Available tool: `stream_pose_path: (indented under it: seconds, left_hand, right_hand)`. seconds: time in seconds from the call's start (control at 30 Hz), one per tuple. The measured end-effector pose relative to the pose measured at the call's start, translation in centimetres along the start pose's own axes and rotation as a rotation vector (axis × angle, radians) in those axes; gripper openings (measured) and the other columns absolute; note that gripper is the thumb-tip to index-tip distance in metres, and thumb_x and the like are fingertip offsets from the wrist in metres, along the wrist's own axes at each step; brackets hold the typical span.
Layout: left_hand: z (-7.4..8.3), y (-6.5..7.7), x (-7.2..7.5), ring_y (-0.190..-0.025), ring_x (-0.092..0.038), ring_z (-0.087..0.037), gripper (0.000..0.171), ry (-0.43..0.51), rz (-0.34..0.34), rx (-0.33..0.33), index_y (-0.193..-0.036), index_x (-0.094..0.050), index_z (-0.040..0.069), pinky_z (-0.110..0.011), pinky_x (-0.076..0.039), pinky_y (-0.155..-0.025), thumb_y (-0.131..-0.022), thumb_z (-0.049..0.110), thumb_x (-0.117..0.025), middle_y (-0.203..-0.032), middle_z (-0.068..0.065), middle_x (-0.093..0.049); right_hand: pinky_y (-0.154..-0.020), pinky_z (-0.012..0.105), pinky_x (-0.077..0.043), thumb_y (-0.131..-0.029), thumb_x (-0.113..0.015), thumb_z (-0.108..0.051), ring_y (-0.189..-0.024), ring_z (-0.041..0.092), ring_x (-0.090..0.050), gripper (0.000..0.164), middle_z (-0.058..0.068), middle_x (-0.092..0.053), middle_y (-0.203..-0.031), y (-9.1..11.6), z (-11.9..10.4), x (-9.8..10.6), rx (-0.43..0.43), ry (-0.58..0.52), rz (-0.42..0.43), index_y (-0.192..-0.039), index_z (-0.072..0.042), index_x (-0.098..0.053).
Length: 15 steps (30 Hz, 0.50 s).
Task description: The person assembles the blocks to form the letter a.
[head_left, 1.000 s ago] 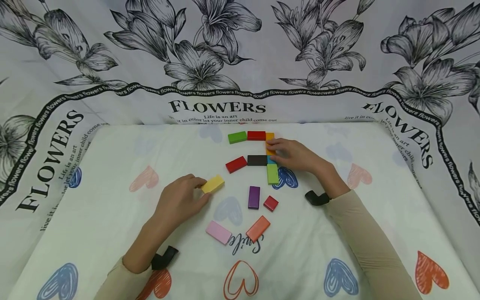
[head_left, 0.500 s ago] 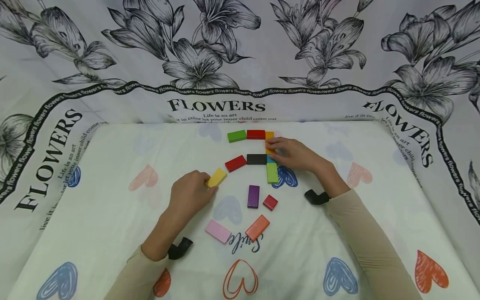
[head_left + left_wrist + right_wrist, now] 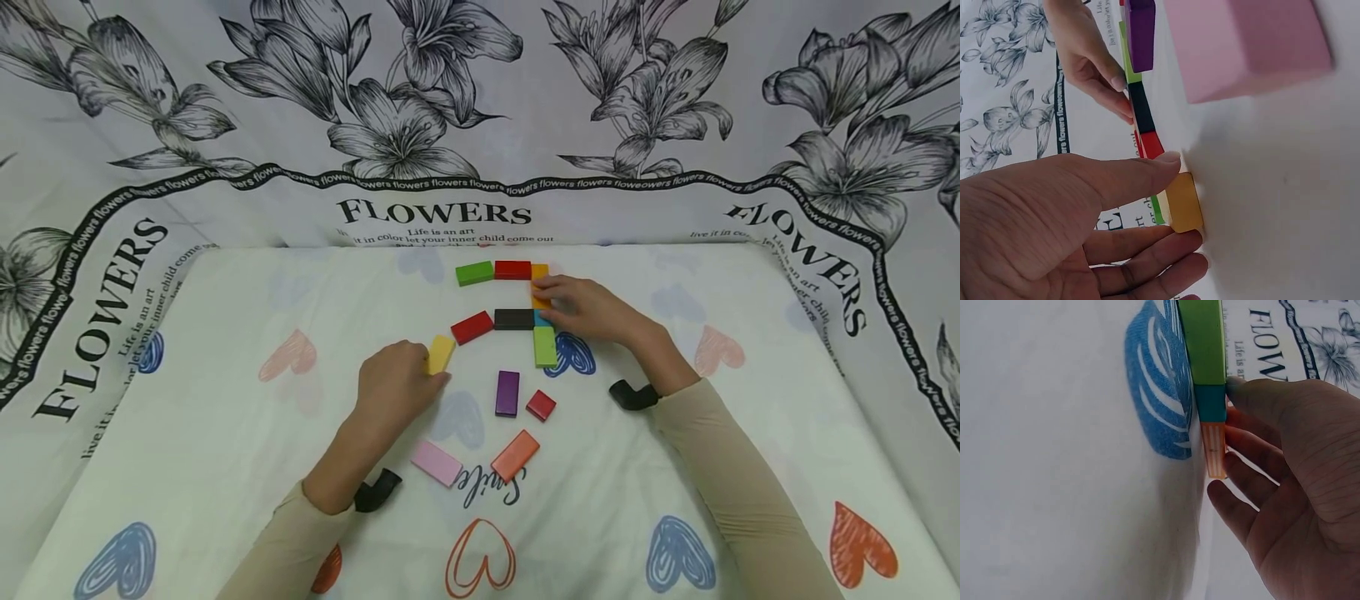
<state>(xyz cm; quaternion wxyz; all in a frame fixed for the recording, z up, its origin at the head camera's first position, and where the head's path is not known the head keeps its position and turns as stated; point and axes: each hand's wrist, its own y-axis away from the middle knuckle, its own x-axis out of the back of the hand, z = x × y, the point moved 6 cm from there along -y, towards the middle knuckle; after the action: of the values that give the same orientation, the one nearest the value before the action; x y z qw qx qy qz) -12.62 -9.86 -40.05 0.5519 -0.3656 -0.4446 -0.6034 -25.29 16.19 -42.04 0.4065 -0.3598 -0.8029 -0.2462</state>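
Your left hand pinches the yellow block, thumb on one face and fingers on the opposite one. The block lies on the left of the group, its far end just beside the lower red block; you cannot tell whether they touch. Your right hand, well apart from the left, lies relaxed at the right of the group. Its fingers touch the orange block and its thumb is at the blue block, all coming from the same side rather than clamped round either.

The blue block sits end to end between the orange one and the lime block. The black block runs leftward from the blue one to the lower red block. At the far end, the upper red block meets the orange one, with the green block at its left.

Nearer you lie the purple block, small red block, coral block and pink block. Hearts are printed across the white tabletop; beyond it hangs a flowered cloth.
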Motion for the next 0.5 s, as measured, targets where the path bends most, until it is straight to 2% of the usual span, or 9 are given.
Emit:
stream_pose_path:
  seconds: [0.33, 0.5]
  left_hand:
    - [0.23, 0.19, -0.45, -0.064, -0.053, -0.019, 0.035, -0.003, 0.032, -0.014, -0.089, -0.075, 0.004, -0.028, -0.039, -0.059, -0.086, 0.035, -0.088, -0.068, -0.005, -0.060]
    - [0.33, 0.32, -0.38, -0.061, -0.051, -0.018, 0.034, 0.009, 0.053, -0.032, -0.083, -0.073, 0.005, -0.027, -0.037, -0.057, -0.086, 0.035, -0.088, -0.064, -0.004, -0.056]
  right_hand:
    - [-0.131, 0.056, -0.033, -0.104, -0.068, -0.027, -0.159, 0.035, -0.037, 0.049, 0.007, -0.050, -0.165, 0.14, -0.27, 0.01, 0.001, 0.003, -0.015, -0.149, -0.010, -0.061]
    - [-0.131, 0.055, -0.033, -0.104, -0.068, -0.027, -0.159, 0.035, -0.037, 0.049, 0.007, -0.050, -0.165, 0.19, -0.34, 0.17, 0.006, 0.002, -0.016, -0.150, -0.010, -0.060]
